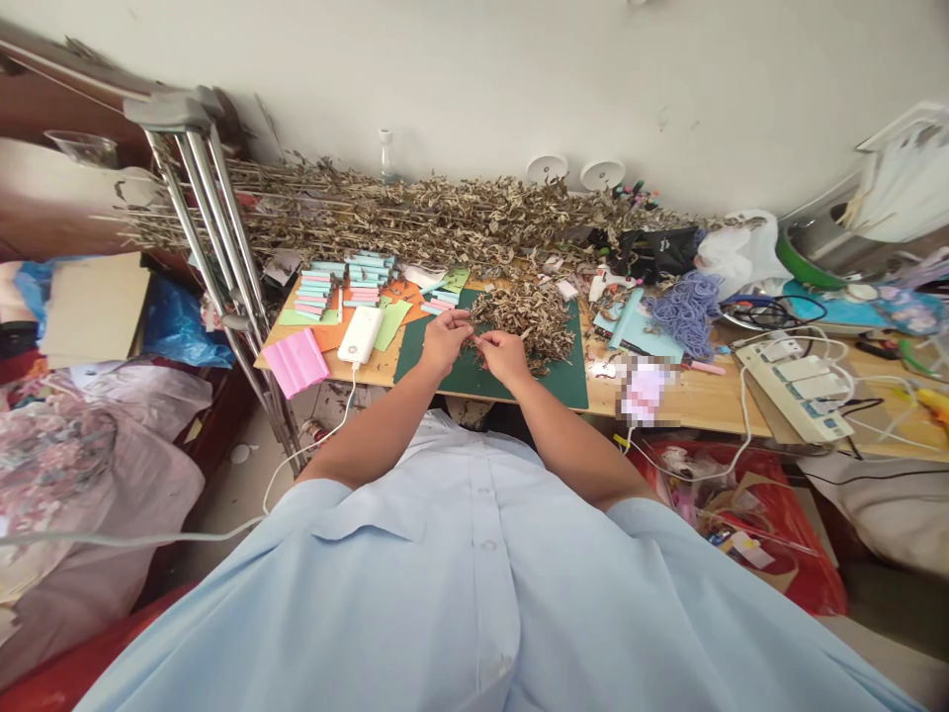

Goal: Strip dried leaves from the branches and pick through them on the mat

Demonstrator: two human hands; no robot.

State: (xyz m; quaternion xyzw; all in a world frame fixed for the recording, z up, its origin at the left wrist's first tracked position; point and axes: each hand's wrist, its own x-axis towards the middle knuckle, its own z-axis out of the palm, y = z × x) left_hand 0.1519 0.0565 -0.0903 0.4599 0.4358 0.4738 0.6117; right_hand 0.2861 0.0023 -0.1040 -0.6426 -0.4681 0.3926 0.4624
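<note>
Both hands meet at the left front of a heap of dried leaves (530,321) on a green cutting mat (422,351). My left hand (447,336) has its fingers bent together at the heap's edge, closed on what seems to be a bit of dried leaf. My right hand (504,354) pinches at the same spot, thumb and forefinger together. What lies between the fingertips is too small to make out well. Left of the mat, several blue and pink paper rolls (363,269) lie stacked on coloured paper sheets.
Long dried leafy stalks (415,213) run along the wall. A white power bank (361,334) and pink paper (295,363) lie left. To the right are purple cord (686,311), a glue gun (604,284), a blurred phone (645,391) and a power strip (797,391). Crutches (215,218) lean left.
</note>
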